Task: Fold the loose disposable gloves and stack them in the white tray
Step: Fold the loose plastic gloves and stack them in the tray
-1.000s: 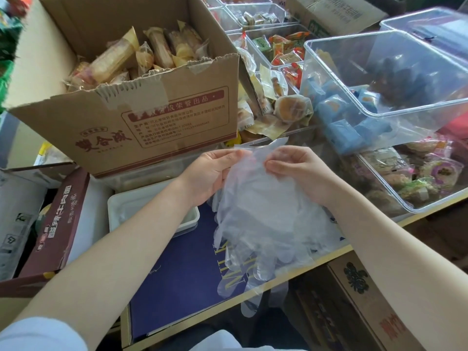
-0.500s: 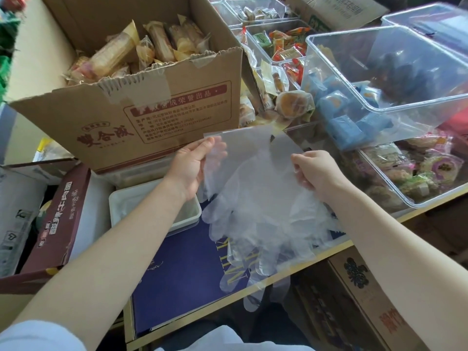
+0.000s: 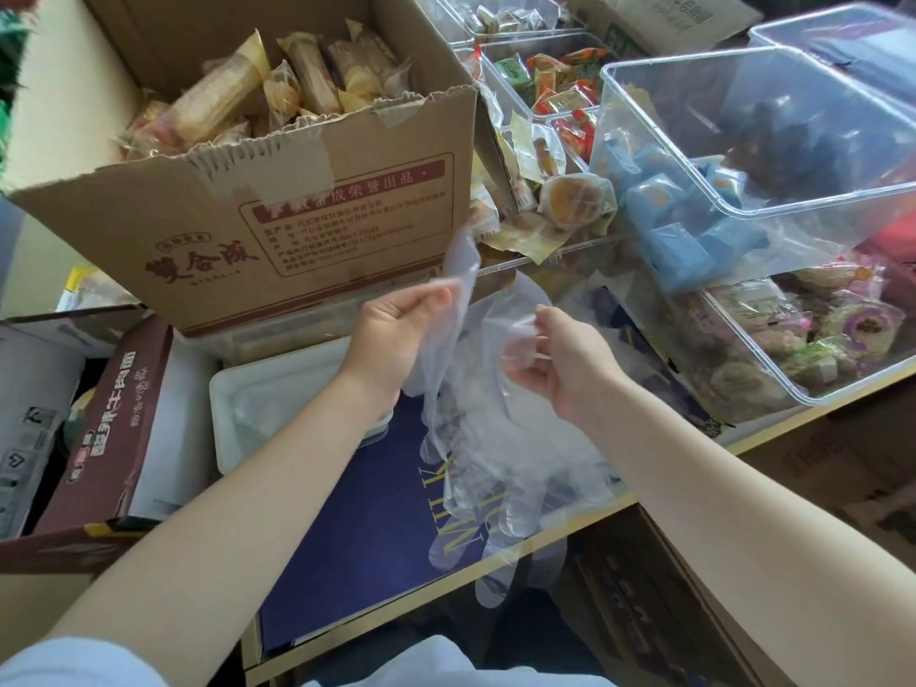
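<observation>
A clear disposable glove [image 3: 466,309] hangs in the air between my hands, its cuff sticking up. My left hand [image 3: 396,334] pinches its left edge and my right hand [image 3: 570,359] pinches its right side. Below them a loose pile of clear gloves [image 3: 500,468] lies on the dark blue sheet [image 3: 357,533], with some fingers hanging over the table's front edge. The white tray [image 3: 257,389] sits to the left under my left forearm, holding some clear plastic.
A big cardboard box [image 3: 277,210] full of wrapped snacks stands right behind the tray. Clear plastic bins [image 3: 773,156] of packaged sweets crowd the right side. A brown carton [image 3: 114,428] lies at the left. More cartons sit under the table.
My hands lifted one glove off the pile, spread it wide, and have now drawn closer again, with the glove crumpling and its cuff sticking up.
</observation>
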Demonstrator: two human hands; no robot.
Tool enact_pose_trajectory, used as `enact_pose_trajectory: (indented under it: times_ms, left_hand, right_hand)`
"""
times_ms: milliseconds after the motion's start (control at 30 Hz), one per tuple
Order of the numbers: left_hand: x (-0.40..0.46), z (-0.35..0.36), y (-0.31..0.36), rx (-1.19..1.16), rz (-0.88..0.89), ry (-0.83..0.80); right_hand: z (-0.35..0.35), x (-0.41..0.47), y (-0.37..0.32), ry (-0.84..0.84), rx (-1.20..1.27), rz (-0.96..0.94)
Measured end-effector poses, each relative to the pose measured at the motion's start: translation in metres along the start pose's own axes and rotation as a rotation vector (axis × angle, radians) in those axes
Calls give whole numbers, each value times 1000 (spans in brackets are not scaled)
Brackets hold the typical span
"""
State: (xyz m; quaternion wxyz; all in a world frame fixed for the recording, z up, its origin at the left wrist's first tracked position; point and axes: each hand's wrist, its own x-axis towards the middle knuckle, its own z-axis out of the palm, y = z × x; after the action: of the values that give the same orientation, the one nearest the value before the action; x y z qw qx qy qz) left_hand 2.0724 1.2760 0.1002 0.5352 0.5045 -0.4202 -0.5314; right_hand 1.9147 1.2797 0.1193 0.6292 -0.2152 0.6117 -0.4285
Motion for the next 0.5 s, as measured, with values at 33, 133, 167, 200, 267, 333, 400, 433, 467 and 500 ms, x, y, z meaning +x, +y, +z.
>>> enact_pose_trajectory:
  times_ms: [33,133,167,200,267,333,400,433,467,500]
  left_hand:
    - [-6,5,-2,-2,8,-60]
    - [-17,12,-8,-5,12,-184]
    - [-18,12,-9,-3,15,-179]
    - [-18,11,-10,0,20,-166]
    - [-20,11,-12,15,38,-155]
    - [-24,10,-14,38,54,-207]
    - [-26,9,-16,77,53,-275]
    - [-25,8,-17,121,55,-296]
    - [-25,7,-18,173,60,-313]
    - [-24,6,-20,233,69,-321]
  right_hand:
    - [5,-3,0,-27,-7,-2]
    - [14,-5,0,-85,-55,-19]
    - [15,-6,0,-90,-53,-18]
    - [16,-6,1,-93,-41,-16]
    - [16,-5,1,-120,-14,-15]
    - [16,-5,2,-144,-3,-25]
    - [14,-4,3,-143,9,-33]
    - [14,-5,3,-142,11,-36]
    - [13,-5,2,-143,6,-46]
    - [13,-5,2,-142,2,-56]
